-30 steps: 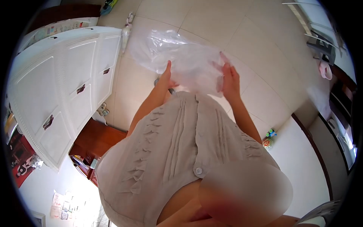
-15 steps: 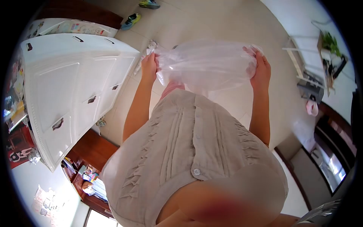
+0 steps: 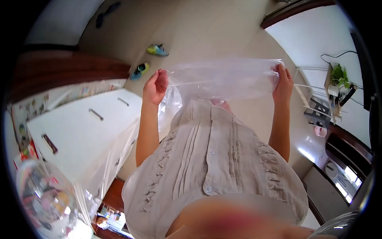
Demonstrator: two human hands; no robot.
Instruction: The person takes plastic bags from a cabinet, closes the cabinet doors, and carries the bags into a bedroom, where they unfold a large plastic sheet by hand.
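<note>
A clear plastic bag [image 3: 223,79] is stretched sideways in front of my body, its upper edge drawn nearly straight. At its left end, my left hand [image 3: 156,87] is closed with the fingers pinching the film. Loose, crinkled film hangs down beside that wrist. My right hand [image 3: 283,84] grips the bag's upper right corner between thumb and fingers. Through the film I see the floor, blurred. Below the bag is the front of a light beige buttoned top [image 3: 211,151].
A white cabinet [image 3: 87,131] with dark handles stands on the left. Two colourful shoes, one a yellow-blue shoe [image 3: 158,50], lie on the tiled floor [image 3: 207,32]. On the right are a grey stool [image 3: 317,112] and a potted plant [image 3: 339,75]. A shiny transparent object [image 3: 45,199] fills the lower left.
The bag has gone from bunched and puffed to flatter and straighter. My hands are slightly farther apart. The camera view has tilted, showing more floor and a doorway at the top.
</note>
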